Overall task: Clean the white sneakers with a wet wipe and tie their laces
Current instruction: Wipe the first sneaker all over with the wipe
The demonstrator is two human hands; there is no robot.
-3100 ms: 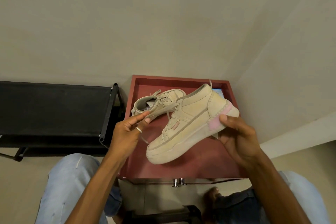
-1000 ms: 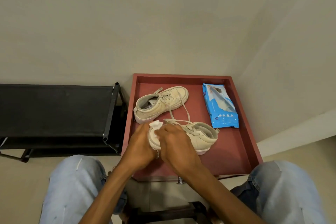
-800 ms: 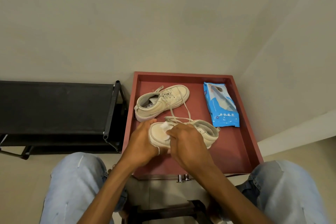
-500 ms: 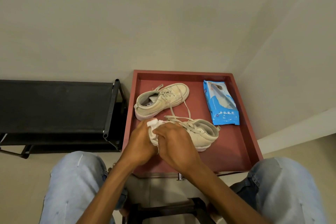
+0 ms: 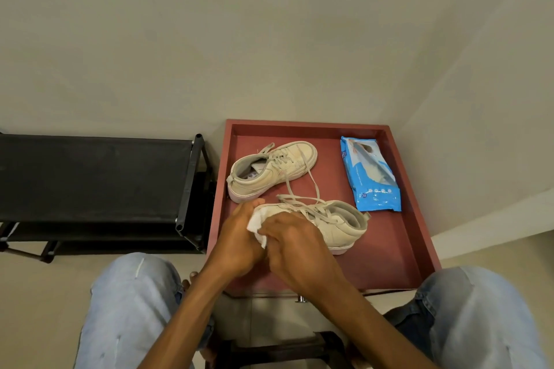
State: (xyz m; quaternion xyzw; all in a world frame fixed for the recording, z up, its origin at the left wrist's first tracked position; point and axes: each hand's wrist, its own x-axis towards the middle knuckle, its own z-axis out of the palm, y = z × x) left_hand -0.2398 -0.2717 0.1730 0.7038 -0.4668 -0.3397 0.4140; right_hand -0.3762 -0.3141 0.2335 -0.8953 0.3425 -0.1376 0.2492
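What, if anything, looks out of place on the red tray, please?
Only the laces: they are untied and trail loose from the far sneaker across the tray to the near sneaker. Nothing looks spilled or damaged.

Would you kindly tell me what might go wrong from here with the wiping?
1. Loose laces run from the far sneaker across to the near sneaker; rubbing may snag them and tug the far one.
2. The right hand bunches the wipe over the toe, which the left hand holds; the unheld heel could skid on the tray.
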